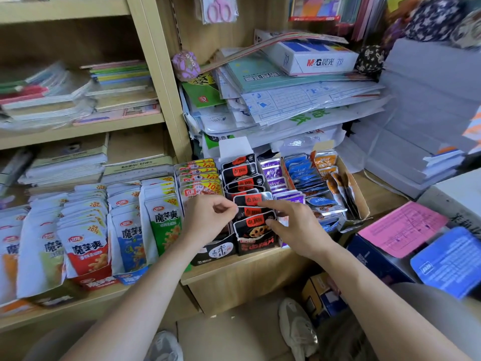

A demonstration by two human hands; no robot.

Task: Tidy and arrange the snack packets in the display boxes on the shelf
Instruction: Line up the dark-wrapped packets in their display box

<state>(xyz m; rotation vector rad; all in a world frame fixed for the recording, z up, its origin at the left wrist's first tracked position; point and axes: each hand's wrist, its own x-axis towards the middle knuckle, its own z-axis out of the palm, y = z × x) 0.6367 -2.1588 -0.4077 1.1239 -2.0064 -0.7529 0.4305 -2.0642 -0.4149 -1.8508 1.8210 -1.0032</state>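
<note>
Step in hand, as we judge it: squaring up the row of black packets [244,183] in the black display box [253,247], which sits on the shelf [234,269] between the red-yellow packets [200,175] and the purple packets [273,175]. The back of the row leans and fans unevenly, and the front few stand closer to upright.

To do it well, we'd pinch lightly at the packet edges, pull the front ones forward together, and tap the tops level. We'd keep the side rows from getting dragged along, and the foil looks slippery, so no yanking.

Left hand [208,220]: fingers [229,208] curled tight, thumb and forefinger nipping the left edge of a front black packet.

Right hand [296,227]: fingers [270,204] loosely spread. The forefinger rests on a packet's top edge and the thumb lies against the right edge of the frontmost one. It is touching, not clamping.
</note>
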